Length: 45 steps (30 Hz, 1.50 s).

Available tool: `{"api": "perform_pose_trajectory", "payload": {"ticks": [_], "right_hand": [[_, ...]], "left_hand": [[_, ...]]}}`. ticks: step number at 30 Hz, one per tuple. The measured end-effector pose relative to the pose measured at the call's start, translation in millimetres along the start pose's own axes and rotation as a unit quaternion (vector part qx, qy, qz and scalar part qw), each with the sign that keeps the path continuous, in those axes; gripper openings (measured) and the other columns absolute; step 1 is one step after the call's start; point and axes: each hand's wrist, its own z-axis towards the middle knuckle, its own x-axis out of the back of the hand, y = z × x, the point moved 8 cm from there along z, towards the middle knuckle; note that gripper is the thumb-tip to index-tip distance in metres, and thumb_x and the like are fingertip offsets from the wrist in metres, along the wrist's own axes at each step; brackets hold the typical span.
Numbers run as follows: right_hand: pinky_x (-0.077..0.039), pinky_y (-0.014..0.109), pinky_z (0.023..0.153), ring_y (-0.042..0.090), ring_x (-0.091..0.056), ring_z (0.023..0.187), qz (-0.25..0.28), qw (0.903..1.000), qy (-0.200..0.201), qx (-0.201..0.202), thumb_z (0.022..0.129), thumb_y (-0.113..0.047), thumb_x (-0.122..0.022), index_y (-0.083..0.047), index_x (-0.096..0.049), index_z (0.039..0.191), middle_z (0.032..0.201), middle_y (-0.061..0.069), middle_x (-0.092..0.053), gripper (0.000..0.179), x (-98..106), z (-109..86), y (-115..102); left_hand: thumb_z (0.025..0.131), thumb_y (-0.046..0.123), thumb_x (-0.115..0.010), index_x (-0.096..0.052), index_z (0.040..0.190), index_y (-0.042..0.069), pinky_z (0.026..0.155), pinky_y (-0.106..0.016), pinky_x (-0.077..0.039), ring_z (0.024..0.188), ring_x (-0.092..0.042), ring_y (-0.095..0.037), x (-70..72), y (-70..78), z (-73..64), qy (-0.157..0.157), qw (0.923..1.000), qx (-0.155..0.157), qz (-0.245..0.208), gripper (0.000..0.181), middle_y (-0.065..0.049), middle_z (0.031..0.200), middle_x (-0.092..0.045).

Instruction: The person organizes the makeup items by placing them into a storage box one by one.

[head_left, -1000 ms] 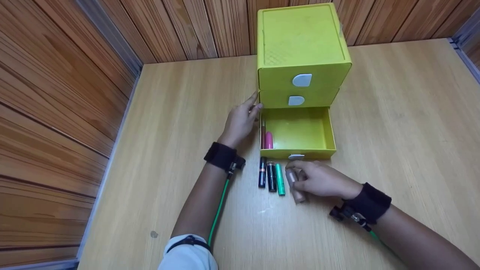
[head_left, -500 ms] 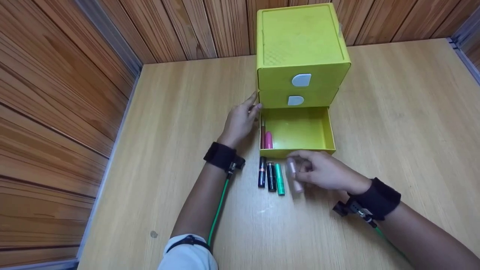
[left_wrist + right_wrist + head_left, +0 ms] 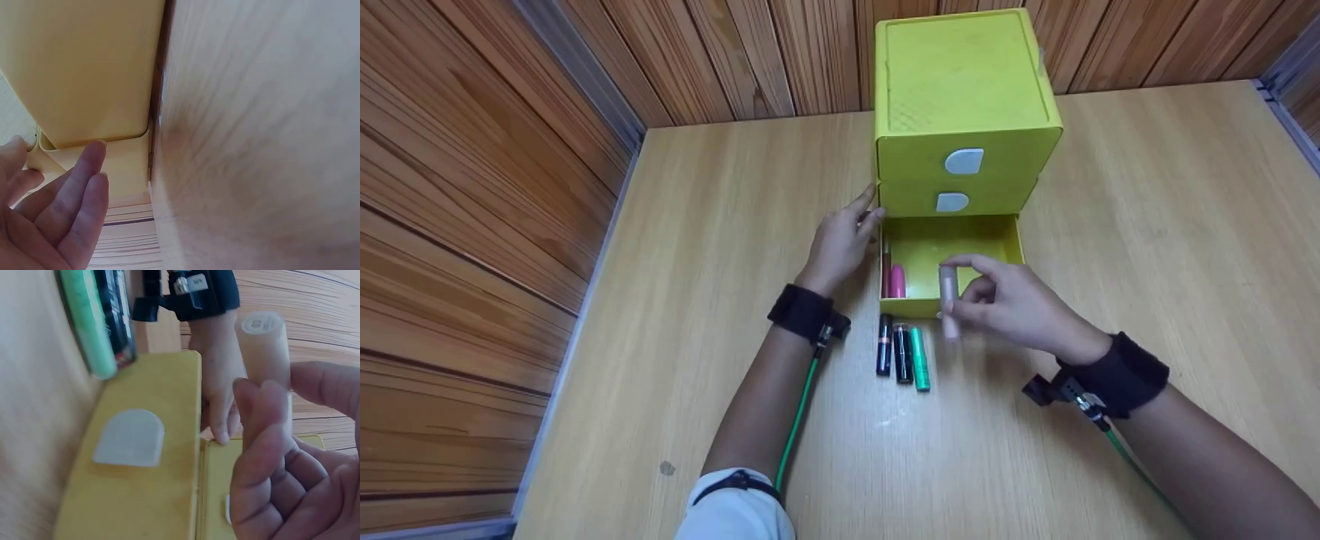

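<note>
My right hand [image 3: 1016,304] pinches a beige cosmetic tube [image 3: 949,281] between thumb and fingers, over the front edge of the pulled-out bottom drawer [image 3: 911,307]. In the right wrist view a round label shows on the end of the tube [image 3: 264,343]. My left hand [image 3: 840,244] rests against the left side of the yellow drawer unit [image 3: 967,75], its fingers fairly straight in the left wrist view. Inside the drawer, a pink tube [image 3: 898,280] and a thin dark brown tube [image 3: 886,274] lie along the left wall.
In front of the drawer lie a navy tube [image 3: 883,345], a black tube [image 3: 903,354] and a green tube [image 3: 919,360], side by side on the wooden table [image 3: 720,225]. Two shut drawers with white handles [image 3: 964,160] sit above. Wood-panelled walls [image 3: 817,60] bound the back and left.
My right hand has lifted the beige tube from the table beside the green one and carried it away from me, up to the drawer's front edge. The left hand has stayed put.
</note>
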Motion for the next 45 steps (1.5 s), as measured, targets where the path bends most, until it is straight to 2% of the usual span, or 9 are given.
{"api": "perform_pose_trajectory", "payload": {"ticks": [3,7,10,13,16,20,27,35,45], "right_hand": [[-0.046,0.030,0.057,0.028,-0.064,0.073,-0.009,0.9993,0.032,0.015,0.090,-0.013,-0.071,-0.015,-0.052,0.135,0.080,0.004,-0.070,0.049,8.2,6.7,-7.1],[-0.046,0.029,0.054,0.025,-0.063,0.071,-0.028,0.9971,0.067,0.025,0.091,-0.015,-0.071,-0.016,-0.051,0.135,0.081,0.004,-0.070,0.048,16.2,17.0,-11.4],[-0.046,0.030,0.053,0.023,-0.062,0.070,-0.038,0.9956,0.084,0.019,0.091,-0.018,-0.070,-0.016,-0.049,0.137,0.082,0.004,-0.070,0.050,19.0,26.9,-9.8],[-0.047,0.032,0.054,0.023,-0.062,0.069,-0.045,0.9943,0.096,0.011,0.092,-0.019,-0.070,-0.016,-0.047,0.139,0.082,0.003,-0.069,0.052,19.6,37.8,-6.2],[-0.050,0.034,0.056,0.021,-0.062,0.068,-0.058,0.9932,0.100,0.007,0.093,-0.020,-0.069,-0.015,-0.045,0.141,0.082,0.003,-0.069,0.054,17.9,48.9,-2.3],[-0.052,0.036,0.058,0.021,-0.063,0.068,-0.074,0.9927,0.096,0.000,0.092,-0.020,-0.069,-0.014,-0.044,0.143,0.083,0.005,-0.069,0.056,13.4,61.4,3.8],[-0.052,0.036,0.055,0.019,-0.063,0.067,-0.106,0.9908,0.082,-0.017,0.090,-0.018,-0.070,-0.013,-0.045,0.142,0.083,0.002,-0.068,0.058,4.2,73.2,12.2],[-0.053,0.035,0.053,0.019,-0.063,0.063,-0.143,0.9886,0.028,-0.040,0.088,-0.016,-0.071,-0.010,-0.050,0.137,0.078,0.002,-0.067,0.053,-13.2,81.6,20.0],[-0.048,0.034,0.056,0.021,-0.059,0.066,-0.174,0.9832,0.006,-0.056,0.087,-0.020,-0.071,-0.007,-0.052,0.134,0.084,0.007,-0.064,0.052,-22.2,87.3,27.1]], "left_hand": [[0.101,0.043,-0.046,-0.031,0.152,0.025,0.050,-0.030,-0.047,0.072,-0.066,-0.018,-0.1,0.4,0.0,0.002,1.0000,-0.003,0.000,0.057,-0.007,0.122,-0.065],[0.101,0.043,-0.046,-0.031,0.153,0.025,0.049,-0.030,-0.047,0.072,-0.065,-0.019,-0.1,0.7,-0.6,0.001,1.0000,-0.005,-0.001,0.057,-0.006,0.119,-0.065],[0.101,0.043,-0.046,-0.030,0.153,0.026,0.049,-0.030,-0.047,0.073,-0.065,-0.019,0.0,0.7,-0.9,0.000,1.0000,-0.006,0.000,0.057,-0.005,0.109,-0.068],[0.101,0.044,-0.046,-0.029,0.152,0.027,0.050,-0.030,-0.047,0.073,-0.065,-0.019,-0.2,0.1,-0.6,-0.001,1.0000,-0.004,0.000,0.056,-0.005,0.110,-0.067],[0.101,0.044,-0.046,-0.030,0.152,0.027,0.054,-0.028,-0.049,0.073,-0.066,-0.017,-0.5,-1.1,-0.4,-0.001,1.0000,0.005,0.001,0.056,-0.008,0.126,-0.063],[0.100,0.043,-0.047,-0.033,0.152,0.025,0.060,-0.025,-0.050,0.074,-0.067,-0.016,-0.4,-1.5,-0.5,0.001,0.9999,0.015,0.001,0.056,-0.009,0.142,-0.051],[0.101,0.043,-0.047,-0.033,0.152,0.024,0.056,-0.027,-0.050,0.074,-0.067,-0.017,-0.4,-0.9,-0.4,-0.004,0.9998,0.021,-0.002,0.057,-0.009,0.139,-0.054],[0.101,0.043,-0.047,-0.031,0.152,0.026,0.052,-0.029,-0.048,0.069,-0.065,-0.019,1.4,-1.5,-0.5,-0.004,0.9999,0.014,0.009,0.057,-0.011,0.129,-0.061],[0.101,0.043,-0.046,-0.032,0.152,0.026,0.052,-0.028,-0.048,0.067,-0.064,-0.018,1.5,1.5,-0.6,0.000,1.0000,-0.004,0.006,0.056,-0.009,0.134,-0.058]]}}
